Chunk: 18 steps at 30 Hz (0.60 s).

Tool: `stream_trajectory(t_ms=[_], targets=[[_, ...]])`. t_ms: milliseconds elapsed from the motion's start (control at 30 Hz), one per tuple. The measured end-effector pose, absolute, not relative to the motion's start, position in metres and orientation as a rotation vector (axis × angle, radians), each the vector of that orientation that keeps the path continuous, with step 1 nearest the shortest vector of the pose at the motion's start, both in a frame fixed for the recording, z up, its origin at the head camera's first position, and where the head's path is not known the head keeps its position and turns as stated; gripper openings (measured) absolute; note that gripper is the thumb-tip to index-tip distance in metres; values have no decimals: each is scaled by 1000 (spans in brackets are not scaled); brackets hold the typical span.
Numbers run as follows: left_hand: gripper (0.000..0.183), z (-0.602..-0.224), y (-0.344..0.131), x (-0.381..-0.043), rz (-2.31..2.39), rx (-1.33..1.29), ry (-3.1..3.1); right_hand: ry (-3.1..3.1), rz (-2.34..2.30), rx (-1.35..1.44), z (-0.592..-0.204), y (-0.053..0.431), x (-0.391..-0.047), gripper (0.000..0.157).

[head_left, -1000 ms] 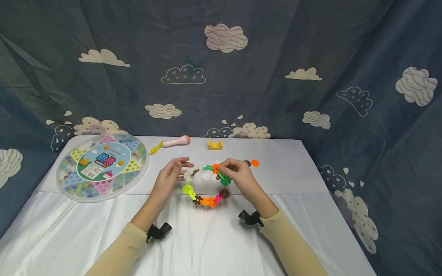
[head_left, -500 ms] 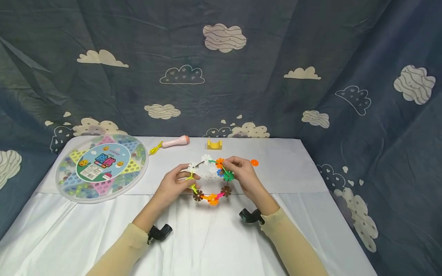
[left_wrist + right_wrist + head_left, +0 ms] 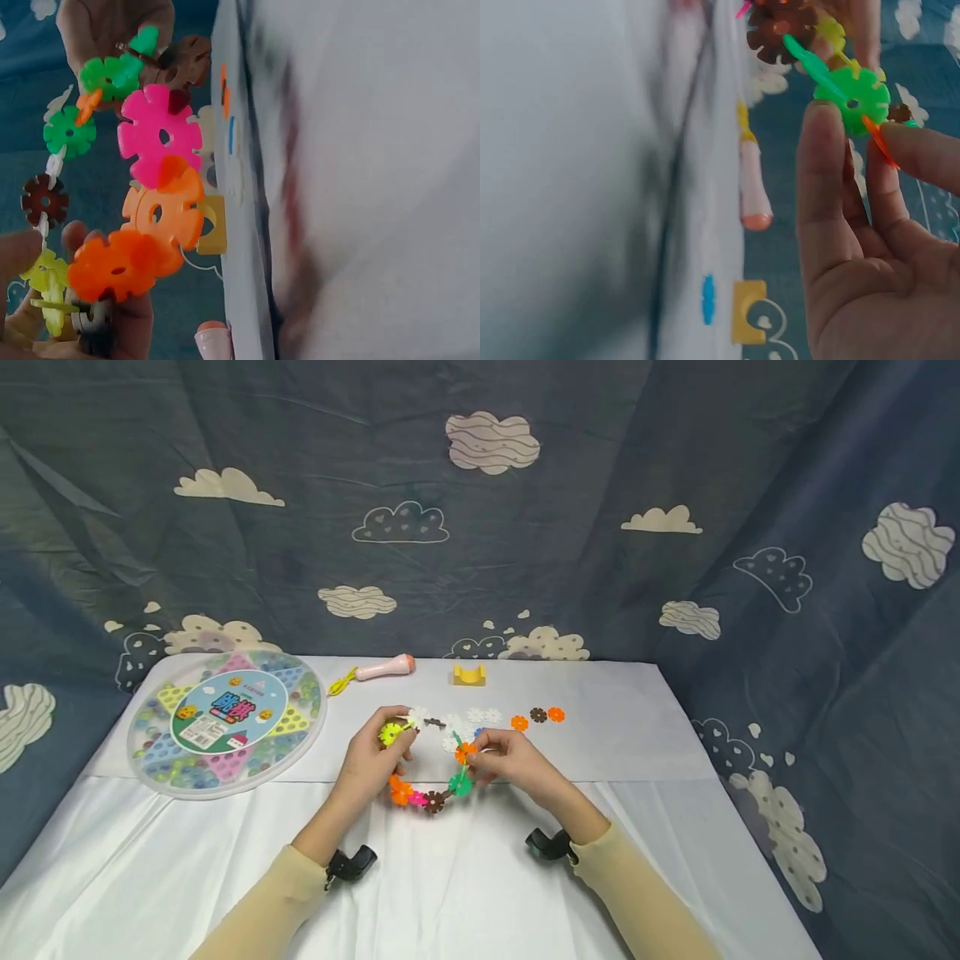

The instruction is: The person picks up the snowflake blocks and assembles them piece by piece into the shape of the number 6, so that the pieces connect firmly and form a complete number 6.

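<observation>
Both hands hold a ring of linked, slotted plastic flower discs (image 3: pixel 433 802) over the middle of the table. My left hand (image 3: pixel 369 762) grips its left side, thumb and fingers around the yellow discs (image 3: pixel 389 733). On the other side my right hand (image 3: pixel 517 758) pinches the ring by an orange disc (image 3: pixel 466 752), just above a green disc (image 3: pixel 862 97). Orange and pink discs (image 3: pixel 160 133) form the near part in the left wrist view. White discs (image 3: pixel 417 718) and a dark brown one lie along the far part. Some discs are hidden behind the left fingers.
Loose orange (image 3: pixel 556 714), brown (image 3: pixel 538 715), white (image 3: pixel 492 716) and blue discs lie beyond the right hand. Farther back are a yellow curved block (image 3: pixel 469 676) and a pink handle-shaped toy (image 3: pixel 385 667) with a yellow cord. A round marble-game case (image 3: pixel 225 792) lies at left.
My left hand, relaxed beside the ring one second ago, has closed its fingers on the yellow discs. The ring has turned clockwise and shifted left, uncovering loose discs behind it.
</observation>
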State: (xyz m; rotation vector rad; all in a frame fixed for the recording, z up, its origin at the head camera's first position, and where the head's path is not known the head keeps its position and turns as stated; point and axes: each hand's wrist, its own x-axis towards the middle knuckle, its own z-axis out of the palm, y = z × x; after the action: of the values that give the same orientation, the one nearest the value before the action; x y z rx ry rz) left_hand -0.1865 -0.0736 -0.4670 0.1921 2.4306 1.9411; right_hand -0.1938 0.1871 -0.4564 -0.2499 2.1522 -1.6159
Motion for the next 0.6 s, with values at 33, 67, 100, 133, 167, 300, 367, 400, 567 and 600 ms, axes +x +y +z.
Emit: stream_trajectory(t_ms=[33, 67, 100, 133, 167, 300, 367, 400, 567, 600], targets=[[42, -468, -73, -186, 1889, 211, 2503, 2150, -1586, -266, -458, 187, -191, 13], [44, -469, -72, -186, 1835, 239, 2577, 2147, -1552, -291, -459, 187, -188, 14], [46, -470, -71, -185, 1793, 271, 2636, 2136, -1521, -310, -459, 187, -185, 14], [47, -471, -70, -185, 1760, 317, 2689, 2127, -1489, -342, -461, 187, -183, 15], [47, -473, -69, -184, 1730, 360, 2734, 2116, -1455, -367, -462, 187, -181, 16], [39, -477, -69, -185, 1645, 480, 2793, 2105, -1310, -441, -462, 197, -182, 21], [37, -479, -70, -186, 1605, 489, 2785, 2191, -1247, -438, -460, 206, -190, 21], [36, -479, -71, -186, 1592, 481, 2774, 2269, -1218, -440, -459, 211, -196, 21], [37, -484, -71, -187, 1567, 467, 2729, 2738, -1036, -346, -466, 218, -229, 24], [38, -486, -70, -187, 1558, 476, 2724, 2802, -963, -345, -469, 216, -234, 26]])
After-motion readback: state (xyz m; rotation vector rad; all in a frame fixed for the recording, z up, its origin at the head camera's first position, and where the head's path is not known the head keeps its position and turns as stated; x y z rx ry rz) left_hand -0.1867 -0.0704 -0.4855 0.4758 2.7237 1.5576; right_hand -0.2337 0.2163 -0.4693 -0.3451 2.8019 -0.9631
